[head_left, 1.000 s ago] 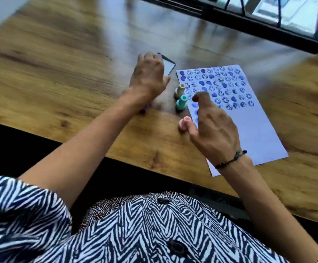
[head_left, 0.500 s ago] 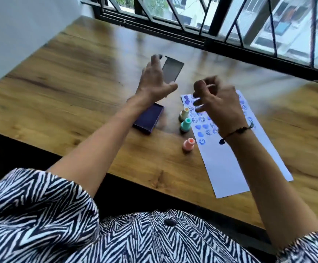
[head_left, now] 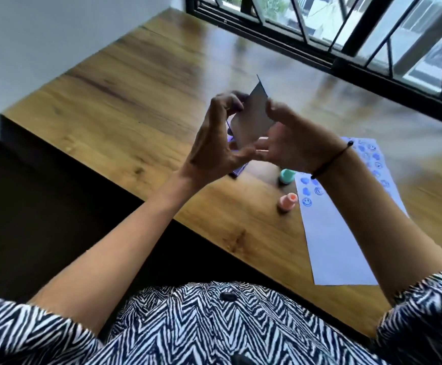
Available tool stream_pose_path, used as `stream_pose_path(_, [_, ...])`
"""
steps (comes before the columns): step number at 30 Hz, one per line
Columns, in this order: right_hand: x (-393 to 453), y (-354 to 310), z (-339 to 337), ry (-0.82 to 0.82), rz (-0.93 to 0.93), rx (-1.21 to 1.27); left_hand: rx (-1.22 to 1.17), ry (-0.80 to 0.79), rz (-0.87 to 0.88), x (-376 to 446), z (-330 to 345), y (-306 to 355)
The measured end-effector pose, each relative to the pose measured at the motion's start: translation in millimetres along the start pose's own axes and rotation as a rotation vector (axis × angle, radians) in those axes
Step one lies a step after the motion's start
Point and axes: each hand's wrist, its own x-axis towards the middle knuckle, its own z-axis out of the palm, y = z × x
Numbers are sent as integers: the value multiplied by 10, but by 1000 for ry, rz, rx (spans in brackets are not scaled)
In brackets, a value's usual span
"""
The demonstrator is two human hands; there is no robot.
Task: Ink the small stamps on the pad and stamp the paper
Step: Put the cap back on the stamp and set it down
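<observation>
Both hands hold the ink pad lid (head_left: 253, 117), a flat grey rectangle, tilted up above the table. My left hand (head_left: 214, 143) grips its left edge and my right hand (head_left: 291, 143) grips its right edge. The purple ink pad (head_left: 238, 170) lies on the table beneath my left hand, mostly hidden. A teal stamp (head_left: 286, 176) and a pink stamp (head_left: 288, 202) stand upright beside the white paper (head_left: 338, 233). Blue smiley and heart prints cover the paper's far part. A third stamp is hidden behind my right hand.
The wooden table (head_left: 135, 106) runs to a window with black bars (head_left: 359, 38) at the back. A white wall (head_left: 43, 35) is on the left. The table's near edge drops to a dark floor.
The view has tilted up. My left hand has lifted the lid higher, and my right hand has come across from the paper to take its other edge.
</observation>
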Motion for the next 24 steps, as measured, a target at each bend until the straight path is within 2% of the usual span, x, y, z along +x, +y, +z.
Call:
stream_pose_path(3, [74, -15, 43, 13, -22, -14, -29, 32, 6, -43, -21, 54])
stream_pose_path(5, [152, 15, 91, 130, -67, -85, 18, 16, -17, -61, -49, 5])
stream_pose_path(7, [243, 77, 92, 333, -153, -408, 136, -22, -82, -89, -113, -92])
stream_pose_path(9, [324, 176, 8, 538, -176, -957, 189, -8, -166, -169, -193, -203])
stream_pose_path(10, [346, 229, -23, 584, -151, -1198, 169, 25, -217, -222, -227, -241])
stream_pose_path(12, [358, 337, -49, 583, -94, -1417, 132, 90, -302, -311, -271, -283])
stream_pose_path(16, [396, 460, -61, 567, -27, -1472, 51, 99, -387, -352, -250, -299])
stream_pose_path(24, [408, 525, -27, 570, 73, -1577, 1, -31, -531, -314, -110, -258])
